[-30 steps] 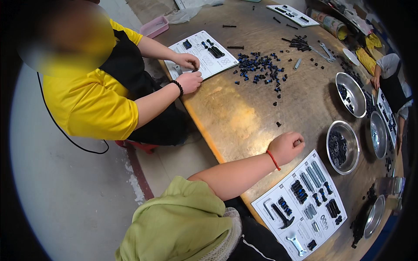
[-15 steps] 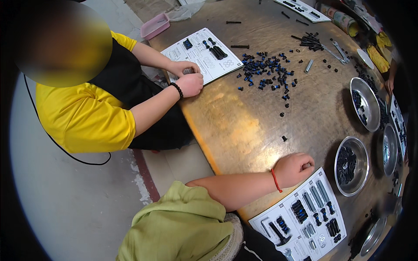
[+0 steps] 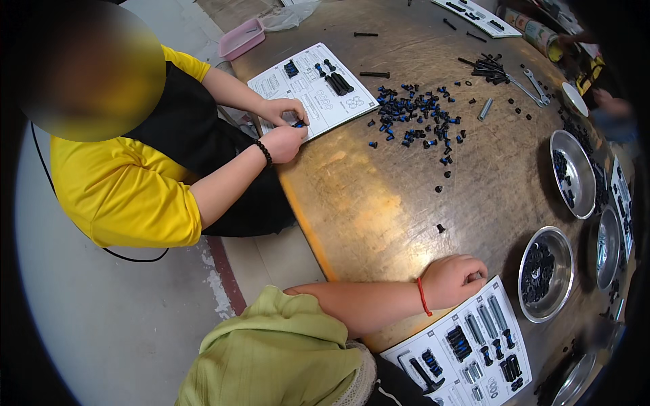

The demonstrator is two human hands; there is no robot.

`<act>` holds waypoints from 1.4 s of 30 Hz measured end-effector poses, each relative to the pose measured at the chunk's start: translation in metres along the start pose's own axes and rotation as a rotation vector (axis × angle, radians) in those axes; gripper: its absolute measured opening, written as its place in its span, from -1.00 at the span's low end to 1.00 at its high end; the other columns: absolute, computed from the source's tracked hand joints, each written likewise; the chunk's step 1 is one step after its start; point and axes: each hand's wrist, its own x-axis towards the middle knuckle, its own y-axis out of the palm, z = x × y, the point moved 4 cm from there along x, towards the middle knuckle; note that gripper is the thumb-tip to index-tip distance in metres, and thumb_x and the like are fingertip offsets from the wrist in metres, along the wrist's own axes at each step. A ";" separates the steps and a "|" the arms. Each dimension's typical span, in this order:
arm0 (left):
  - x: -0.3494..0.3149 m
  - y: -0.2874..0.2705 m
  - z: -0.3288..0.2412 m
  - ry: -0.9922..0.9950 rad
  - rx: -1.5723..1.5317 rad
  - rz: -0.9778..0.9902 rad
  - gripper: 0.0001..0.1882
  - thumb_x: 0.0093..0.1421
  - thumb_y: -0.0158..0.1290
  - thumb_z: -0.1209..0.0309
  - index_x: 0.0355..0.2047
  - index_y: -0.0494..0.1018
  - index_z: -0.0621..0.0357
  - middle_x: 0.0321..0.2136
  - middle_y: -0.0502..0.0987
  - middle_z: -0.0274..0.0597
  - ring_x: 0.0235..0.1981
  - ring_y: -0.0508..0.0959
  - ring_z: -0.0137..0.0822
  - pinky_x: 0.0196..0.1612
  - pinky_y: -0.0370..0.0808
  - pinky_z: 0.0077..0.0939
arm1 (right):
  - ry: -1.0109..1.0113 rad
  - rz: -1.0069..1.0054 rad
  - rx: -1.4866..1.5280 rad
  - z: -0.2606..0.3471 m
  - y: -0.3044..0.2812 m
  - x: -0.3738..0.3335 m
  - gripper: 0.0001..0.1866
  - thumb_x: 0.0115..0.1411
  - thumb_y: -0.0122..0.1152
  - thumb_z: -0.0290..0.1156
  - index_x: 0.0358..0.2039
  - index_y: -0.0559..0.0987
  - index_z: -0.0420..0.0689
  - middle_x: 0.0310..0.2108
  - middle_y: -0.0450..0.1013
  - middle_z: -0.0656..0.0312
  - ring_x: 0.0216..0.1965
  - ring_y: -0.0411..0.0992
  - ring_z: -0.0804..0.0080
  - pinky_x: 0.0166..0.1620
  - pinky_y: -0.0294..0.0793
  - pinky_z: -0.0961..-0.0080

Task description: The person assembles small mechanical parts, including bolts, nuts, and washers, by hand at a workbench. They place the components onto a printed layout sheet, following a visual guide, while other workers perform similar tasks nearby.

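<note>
My left hand (image 3: 455, 281), with a red cord at the wrist, rests on the table at the upper edge of a printed sheet (image 3: 433, 342). Its fingers are curled closed, and whatever they may hold is hidden. On that sheet lie black bolts (image 3: 458, 344), silver sleeves (image 3: 489, 319) and a black T-shaped part (image 3: 425, 373). My right hand is out of view. Beyond my hand, a single small black screw (image 3: 441, 229) lies on the tabletop. A metal bowl of black washers (image 3: 539, 274) stands to the right of my hand.
A co-worker's hands (image 3: 284, 132) hold a small dark piece beside another sheet (image 3: 318, 74). Loose blue-banded screws (image 3: 420, 115) spread across the table's middle. Farther off lie long black bolts (image 3: 491, 68) and a wrench (image 3: 538, 84). More metal bowls (image 3: 575, 172) line the right.
The view has shifted slightly, and my left hand stays by the sheet. The co-worker's hands have parted a little, revealing a small dark piece. A blurred hand now shows at far right.
</note>
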 end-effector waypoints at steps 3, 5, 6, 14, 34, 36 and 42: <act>0.000 -0.001 -0.002 -0.009 -0.002 0.009 -0.84 0.16 0.10 0.31 -0.31 0.51 0.11 -0.50 0.49 -0.23 -0.50 0.50 -0.30 -0.39 0.44 -0.40 | -0.004 0.006 -0.007 0.000 0.003 0.001 -0.53 0.33 0.07 -0.16 0.03 0.39 -0.33 -0.15 0.41 -0.22 -0.19 0.39 -0.16 -0.11 0.41 0.02; 0.000 -0.001 -0.002 -0.015 -0.004 0.012 -0.84 0.16 0.10 0.31 -0.31 0.51 0.11 -0.50 0.50 -0.23 -0.50 0.50 -0.30 -0.39 0.44 -0.39 | -0.005 0.009 -0.008 0.000 0.004 0.000 -0.53 0.33 0.07 -0.16 0.03 0.39 -0.33 -0.14 0.41 -0.22 -0.19 0.39 -0.16 -0.11 0.41 0.02; 0.001 -0.001 -0.002 -0.018 -0.004 0.011 -0.84 0.16 0.10 0.31 -0.31 0.51 0.11 -0.50 0.50 -0.23 -0.50 0.50 -0.30 -0.39 0.44 -0.39 | -0.007 0.007 -0.008 0.000 0.004 0.001 -0.53 0.33 0.07 -0.16 0.03 0.40 -0.33 -0.14 0.41 -0.22 -0.19 0.39 -0.16 -0.11 0.41 0.02; 0.000 0.000 0.000 -0.026 -0.014 0.016 -0.82 0.16 0.10 0.29 -0.30 0.51 0.11 -0.49 0.51 -0.22 -0.47 0.51 -0.26 -0.35 0.44 -0.35 | -0.017 0.013 -0.015 0.003 0.009 0.003 -0.52 0.33 0.06 -0.15 0.03 0.40 -0.33 -0.13 0.41 -0.22 -0.18 0.39 -0.16 -0.10 0.40 0.01; 0.000 0.001 0.001 -0.045 0.011 0.036 -0.80 0.18 0.11 0.28 -0.26 0.52 0.10 -0.46 0.52 -0.22 -0.48 0.52 -0.31 -0.37 0.45 -0.40 | -0.033 0.011 -0.043 0.000 0.009 0.002 -0.50 0.33 0.06 -0.11 0.03 0.41 -0.32 -0.11 0.42 -0.20 -0.15 0.39 -0.16 -0.08 0.40 0.00; 0.000 -0.001 -0.001 -0.068 0.001 0.050 -0.80 0.18 0.12 0.28 -0.25 0.52 0.10 -0.46 0.53 -0.23 -0.48 0.52 -0.32 -0.37 0.46 -0.42 | -0.028 0.005 -0.045 -0.001 0.009 -0.002 -0.50 0.33 0.06 -0.11 0.03 0.41 -0.32 -0.11 0.42 -0.20 -0.15 0.40 -0.16 -0.08 0.40 0.00; 0.000 0.001 0.001 -0.053 -0.004 0.046 -0.79 0.18 0.12 0.29 -0.24 0.53 0.11 -0.44 0.54 -0.23 -0.46 0.53 -0.33 -0.36 0.47 -0.44 | -0.020 0.001 -0.048 -0.004 0.011 -0.009 -0.50 0.33 0.06 -0.10 0.03 0.41 -0.32 -0.10 0.42 -0.20 -0.14 0.40 -0.16 -0.07 0.40 -0.01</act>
